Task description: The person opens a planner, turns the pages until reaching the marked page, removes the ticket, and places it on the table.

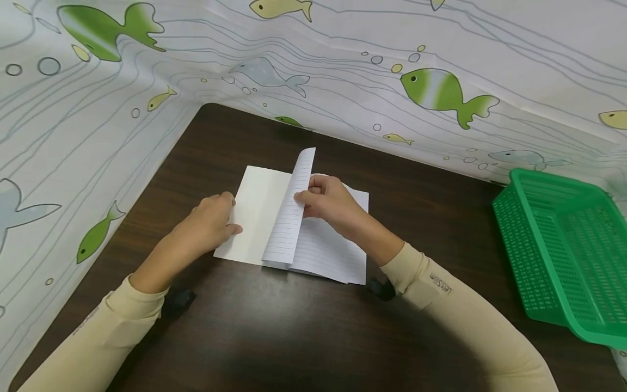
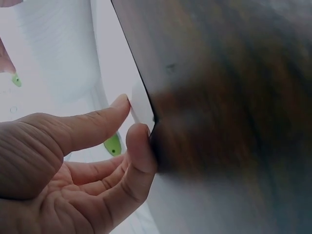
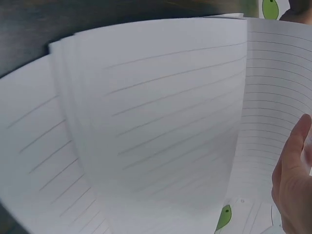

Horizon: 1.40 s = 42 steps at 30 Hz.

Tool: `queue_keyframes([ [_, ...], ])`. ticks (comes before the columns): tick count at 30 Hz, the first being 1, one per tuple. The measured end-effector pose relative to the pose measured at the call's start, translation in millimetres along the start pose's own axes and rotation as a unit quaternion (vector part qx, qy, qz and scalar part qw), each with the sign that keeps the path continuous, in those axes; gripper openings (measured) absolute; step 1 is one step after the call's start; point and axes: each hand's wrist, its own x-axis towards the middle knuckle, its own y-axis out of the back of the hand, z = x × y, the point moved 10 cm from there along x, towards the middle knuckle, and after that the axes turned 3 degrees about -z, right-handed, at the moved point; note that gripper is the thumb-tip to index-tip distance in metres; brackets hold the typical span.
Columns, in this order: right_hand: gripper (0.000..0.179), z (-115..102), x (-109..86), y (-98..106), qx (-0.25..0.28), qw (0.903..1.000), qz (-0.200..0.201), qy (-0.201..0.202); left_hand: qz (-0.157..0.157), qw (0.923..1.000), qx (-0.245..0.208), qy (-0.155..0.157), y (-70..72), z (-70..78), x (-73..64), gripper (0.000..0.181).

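An open notebook (image 1: 259, 190) with lined pages lies on the dark table, its plain inner cover at the left. My left hand (image 1: 206, 223) holds the cover's left edge, with the thumb on top of it. In the left wrist view, this hand (image 2: 102, 161) has its thumb and index finger by the cover's edge. My right hand (image 1: 330, 201) pinches a raised lined page (image 1: 289, 218) that curves upright near the middle. Lined pages (image 3: 170, 107) fill most of the right wrist view, with the right hand (image 3: 295, 175) at its right edge.
A green plastic basket (image 1: 534, 256) stands at the table's right side. White sheets printed with fish (image 1: 431, 90) rise behind and to the left of the brown table (image 1: 274, 337). Dark objects, partly hidden, sit by both wrists.
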Motion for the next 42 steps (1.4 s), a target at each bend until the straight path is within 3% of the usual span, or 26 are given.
queue_keyframes([
  [3, 0.019, 1, 6.8, -8, -0.014, 0.9999, -0.008, 0.000, -0.001, 1.0000, -0.007, -0.004, -0.4, 0.1, 0.8, 0.056],
  [11, 0.021, 8, 18.8, -31, 0.022, 0.9982, -0.055, 0.008, 0.000, 0.9995, -0.023, -0.022, -2.2, 0.4, 2.9, 0.049],
  [20, 0.043, 15, 18.9, -35, 0.037, 0.9974, -0.060, -0.008, 0.009, 0.9985, -0.037, -0.040, -1.5, 2.1, 2.8, 0.041],
  [25, 0.044, 16, 15.6, -29, 0.024, 0.9978, -0.061, -0.008, 0.013, 0.9979, -0.038, -0.051, -0.3, 0.9, 1.9, 0.033],
  [30, 0.047, 16, 11.2, -19, 0.014, 0.9982, -0.058, -0.007, 0.017, 0.9984, -0.025, -0.049, 1.6, -2.8, -0.3, 0.047],
  [34, 0.047, 19, 8.7, -8, 0.005, 0.9987, -0.049, -0.011, 0.020, 0.9983, -0.012, -0.053, 2.2, -2.6, -1.7, 0.046],
  [42, 0.046, 25, 0.2, 15, -0.008, 0.9992, -0.032, -0.021, -0.013, 0.9989, 0.003, -0.045, -5.7, -2.7, -0.5, 0.045],
])
